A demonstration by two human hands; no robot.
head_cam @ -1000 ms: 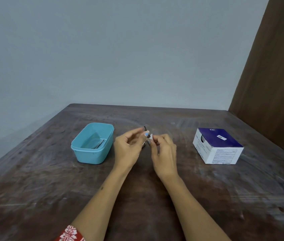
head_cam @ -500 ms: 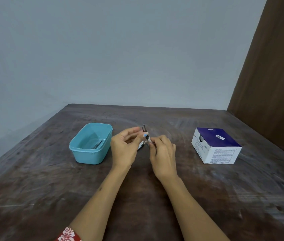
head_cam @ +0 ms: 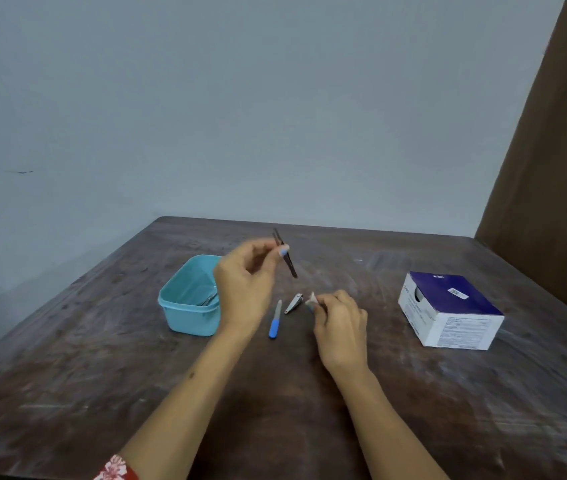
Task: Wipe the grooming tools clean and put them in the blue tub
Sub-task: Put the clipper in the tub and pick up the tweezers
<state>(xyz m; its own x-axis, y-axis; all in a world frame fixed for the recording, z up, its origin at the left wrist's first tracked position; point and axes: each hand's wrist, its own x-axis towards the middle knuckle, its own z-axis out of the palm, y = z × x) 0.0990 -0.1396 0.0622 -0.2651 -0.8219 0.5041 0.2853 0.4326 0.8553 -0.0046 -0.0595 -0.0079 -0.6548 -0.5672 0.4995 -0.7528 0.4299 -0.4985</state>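
Scuffed dark wood tabletop (head_cam: 310,427) vs plain grey wall. Blue tub (head_cam: 190,306) far left, one metal tool (head_cam: 210,298) already inside. Left hand (head_cam: 245,284) pinches dark tweezers (head_cam: 285,254) w/ a fingertip grip, raised just right of tub. Nail file (head_cam: 275,320) & clippers (head_cam: 293,303) lie on the wood between the hands. Right hand (head_cam: 339,323) pinches small white wipe (head_cam: 311,299). Risk, imo: thin tweezers in a light pinch could slip or miss the tub rim; the other two tools could go in unwiped.

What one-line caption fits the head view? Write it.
Left hand lifts tweezers near the blue tub; right hand pinches a wipe.
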